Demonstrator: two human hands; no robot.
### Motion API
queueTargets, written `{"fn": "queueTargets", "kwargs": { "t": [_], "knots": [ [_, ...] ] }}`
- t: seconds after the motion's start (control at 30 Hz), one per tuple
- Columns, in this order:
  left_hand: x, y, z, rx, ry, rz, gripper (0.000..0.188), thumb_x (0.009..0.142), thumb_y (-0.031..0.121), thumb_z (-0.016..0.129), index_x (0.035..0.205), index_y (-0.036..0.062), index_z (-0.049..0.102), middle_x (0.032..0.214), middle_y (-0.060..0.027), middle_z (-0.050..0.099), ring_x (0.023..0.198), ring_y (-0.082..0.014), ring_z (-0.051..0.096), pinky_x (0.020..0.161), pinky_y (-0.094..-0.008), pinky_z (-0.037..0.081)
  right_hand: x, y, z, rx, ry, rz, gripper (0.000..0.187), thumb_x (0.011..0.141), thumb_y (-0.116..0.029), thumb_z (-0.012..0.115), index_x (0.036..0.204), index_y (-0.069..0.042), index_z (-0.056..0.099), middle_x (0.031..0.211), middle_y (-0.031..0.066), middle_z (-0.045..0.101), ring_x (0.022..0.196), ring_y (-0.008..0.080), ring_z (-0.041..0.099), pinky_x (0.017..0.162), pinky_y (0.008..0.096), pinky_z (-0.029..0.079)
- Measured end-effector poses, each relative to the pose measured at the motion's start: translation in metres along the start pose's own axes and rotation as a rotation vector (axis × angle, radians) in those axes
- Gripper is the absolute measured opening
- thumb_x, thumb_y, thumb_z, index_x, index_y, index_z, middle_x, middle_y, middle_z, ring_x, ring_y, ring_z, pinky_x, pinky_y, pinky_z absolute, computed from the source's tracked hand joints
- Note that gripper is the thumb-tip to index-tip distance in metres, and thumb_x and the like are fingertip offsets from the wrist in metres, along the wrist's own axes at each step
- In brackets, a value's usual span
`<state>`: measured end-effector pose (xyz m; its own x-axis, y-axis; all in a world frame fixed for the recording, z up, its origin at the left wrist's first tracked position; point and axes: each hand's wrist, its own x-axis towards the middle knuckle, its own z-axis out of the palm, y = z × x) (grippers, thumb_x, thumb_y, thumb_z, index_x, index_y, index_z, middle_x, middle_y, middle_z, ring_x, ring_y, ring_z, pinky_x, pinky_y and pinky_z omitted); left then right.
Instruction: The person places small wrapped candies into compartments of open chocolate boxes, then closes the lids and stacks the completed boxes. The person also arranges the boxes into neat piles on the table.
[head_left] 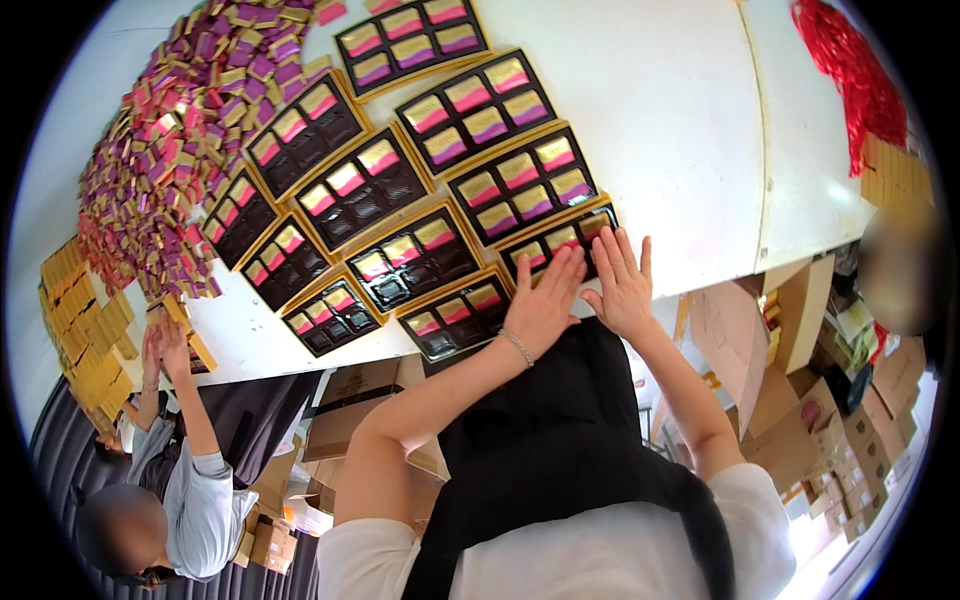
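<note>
My left hand lies flat over the near part of a gold-edged box with a black tray at the table's front edge. Beside it my right hand rests with fingers stretched over the same box's right end. Both hands are open, and what lies under the fingers is hidden. Gold-and-pink wrapped pieces fill this tray's far row. Just beyond stands a box with a gold-and-pink row and a gold-and-purple row. To the left, a box has wrapped pieces only in its far row.
More boxes stand in slanting rows, several half filled. A large heap of wrapped pieces covers the far left, near stacked gold boxes. Red ribbon lies far right. A co-worker's hands hold a gold box; cartons stand below.
</note>
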<state>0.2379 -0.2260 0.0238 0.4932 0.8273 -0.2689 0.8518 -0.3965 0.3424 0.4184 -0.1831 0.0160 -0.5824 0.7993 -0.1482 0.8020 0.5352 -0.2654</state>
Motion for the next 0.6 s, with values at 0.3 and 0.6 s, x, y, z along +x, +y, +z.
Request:
{"fn": "queueTargets", "kwargs": {
  "t": [0.3, 0.6],
  "knots": [
    [-0.003, -0.004, 0.008, -0.017, 0.025, 0.021, 0.084, 0.077, 0.052, 0.065, 0.145, 0.01, 0.04, 0.158, -0.0085, 0.021, 0.148, -0.0256, 0.012, 0.106, -0.0683, 0.022, 0.018, 0.006, 0.009, -0.008, -0.016, -0.044, 0.084, 0.092, -0.065, 0.03, 0.143, 0.001, 0.038, 0.151, 0.0154, 0.036, 0.143, 0.0312, 0.027, 0.114, 0.0611, 0.004],
    [-0.012, -0.027, -0.031, -0.099, 0.224, 0.077, 0.079, 0.079, 0.051, 0.063, 0.143, 0.0102, 0.042, 0.155, -0.0091, 0.03, 0.145, -0.0241, 0.024, 0.103, -0.0722, 0.024, 0.205, -0.019, -0.076, 0.325, 0.431, -0.346, 0.046, 0.081, -0.001, 0.062, 0.126, 0.002, 0.053, 0.132, 0.02, 0.054, 0.122, 0.0384, 0.052, 0.101, 0.047, 0.041]
  ]
}}
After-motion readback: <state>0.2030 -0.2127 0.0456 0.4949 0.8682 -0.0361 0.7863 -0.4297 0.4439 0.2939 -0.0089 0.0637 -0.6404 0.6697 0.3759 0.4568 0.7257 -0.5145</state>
